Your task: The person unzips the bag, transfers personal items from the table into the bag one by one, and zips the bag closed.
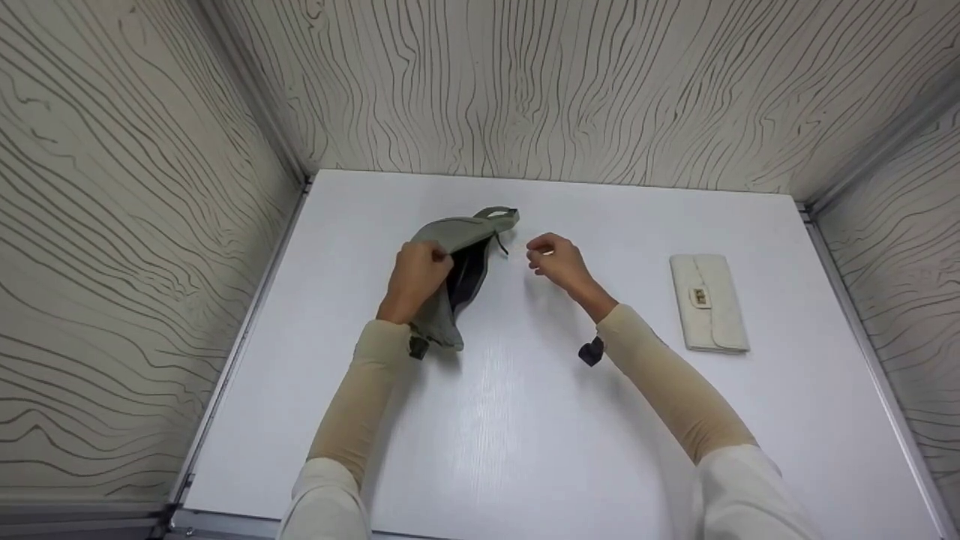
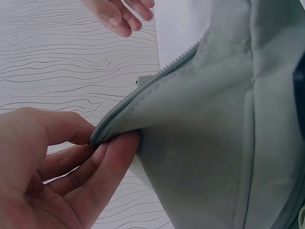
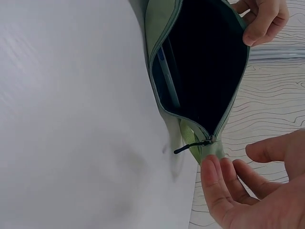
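Note:
A grey-green zippered bag (image 1: pixel 450 232) stands on the table with its mouth unzipped and its dark lining showing. My left hand (image 1: pixel 418 274) pinches the zipper-lined edge of the opening between thumb and fingers; in the left wrist view that edge (image 2: pixel 143 90) is pulled up to a point at the fingertips. My right hand (image 1: pixel 559 262) is to the right of the bag, holding nothing, its fingers loosely bent. In the right wrist view the zipper pull (image 3: pixel 190 145) hangs at the end of the opening, close to those fingers. A slim, pale-edged item (image 3: pixel 169 78) lies inside the bag.
A cream wallet (image 1: pixel 712 315) with a metal clasp lies on the right side of the white table (image 1: pixel 510 420). Wood-grain-patterned panels (image 1: pixel 480 90) rise behind and on both sides. A small loop strap (image 1: pixel 499 212) sticks out from the bag's far end.

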Demonstrator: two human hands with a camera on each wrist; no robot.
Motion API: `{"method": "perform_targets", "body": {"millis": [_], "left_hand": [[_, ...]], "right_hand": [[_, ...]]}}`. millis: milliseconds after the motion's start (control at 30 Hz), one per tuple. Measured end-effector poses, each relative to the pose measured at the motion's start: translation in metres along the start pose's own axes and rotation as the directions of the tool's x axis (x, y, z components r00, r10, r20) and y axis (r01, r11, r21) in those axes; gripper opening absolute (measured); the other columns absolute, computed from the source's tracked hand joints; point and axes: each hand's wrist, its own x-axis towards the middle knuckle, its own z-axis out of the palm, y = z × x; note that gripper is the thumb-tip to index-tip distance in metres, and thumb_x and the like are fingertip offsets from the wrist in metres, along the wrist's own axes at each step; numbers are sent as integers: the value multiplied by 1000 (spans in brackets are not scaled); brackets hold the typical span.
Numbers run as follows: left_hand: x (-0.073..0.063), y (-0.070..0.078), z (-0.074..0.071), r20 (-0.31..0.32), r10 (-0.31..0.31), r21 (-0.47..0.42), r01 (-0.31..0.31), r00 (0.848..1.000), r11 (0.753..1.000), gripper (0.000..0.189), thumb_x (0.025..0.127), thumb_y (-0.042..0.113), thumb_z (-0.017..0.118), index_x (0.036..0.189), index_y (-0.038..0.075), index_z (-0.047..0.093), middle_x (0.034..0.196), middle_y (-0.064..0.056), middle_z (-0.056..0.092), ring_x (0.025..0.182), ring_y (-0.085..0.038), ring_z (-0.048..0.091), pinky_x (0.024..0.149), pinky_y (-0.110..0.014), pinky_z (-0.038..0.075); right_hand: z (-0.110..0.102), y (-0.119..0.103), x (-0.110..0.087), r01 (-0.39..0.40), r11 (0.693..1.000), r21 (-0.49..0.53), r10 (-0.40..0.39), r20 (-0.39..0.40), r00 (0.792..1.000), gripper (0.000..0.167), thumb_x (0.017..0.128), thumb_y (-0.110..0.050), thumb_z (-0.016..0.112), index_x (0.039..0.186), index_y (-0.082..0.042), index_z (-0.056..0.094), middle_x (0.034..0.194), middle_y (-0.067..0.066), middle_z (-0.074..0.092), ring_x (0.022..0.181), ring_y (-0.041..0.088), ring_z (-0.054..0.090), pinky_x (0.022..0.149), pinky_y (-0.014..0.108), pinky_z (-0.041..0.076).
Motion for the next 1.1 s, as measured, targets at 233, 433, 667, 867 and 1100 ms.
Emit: {"method": "perform_targets", "body": {"millis": [233, 433, 667, 867, 1100], "left_hand": [[0, 1, 0, 2, -2, 12, 2, 1000, 1000, 19, 99, 11, 65, 99, 0, 80, 95, -13, 78, 79, -21, 68, 71, -36, 57], [-2, 0, 1, -1, 17, 6, -17, 1000, 1000, 18, 99, 11, 65, 98, 0, 80, 92, -13, 77, 75, -20, 65, 68, -34, 54], [-2, 0, 1, -2, 15, -9, -15, 1000, 1000, 18, 99, 11, 65, 96, 1, 79, 90, -11, 75, 75, -19, 62, 67, -33, 51], [-1, -1, 1, 3, 12, -4, -12, 1000, 1000, 18, 99, 11, 65, 98, 1, 79, 91, -11, 75, 74, -19, 62, 66, -33, 51], [-1, -3, 2, 1, 8, -5, -8, 1000, 1000, 17, 99, 12, 65, 96, 2, 79, 90, -10, 74, 74, -19, 61, 65, -33, 51]], "right_hand": [[-9, 2, -2, 6, 1000, -4, -6, -15, 1000, 35, 105, -14, 58, 134, 6, 62, 125, 19, 65, 108, 27, 70, 92, 33, 60], [-16, 7, -3, 20, 1000, -20, -21, -17, 1000, 37, 106, -16, 57, 135, 6, 61, 127, 19, 64, 109, 26, 70, 94, 32, 60], [-24, 11, -3, 8, 999, -33, -9, -38, 999, 35, 105, -18, 58, 134, 3, 62, 129, 19, 64, 112, 29, 68, 93, 32, 58], [-30, 13, -2, -3, 995, -101, -2, -51, 999, 39, 104, -21, 59, 137, 2, 61, 133, 20, 63, 113, 27, 67, 95, 36, 57], [-38, 15, -3, -27, 986, -162, 17, -60, 998, 43, 104, -25, 60, 139, 1, 59, 140, 21, 60, 127, 36, 62, 106, 49, 52]]}}
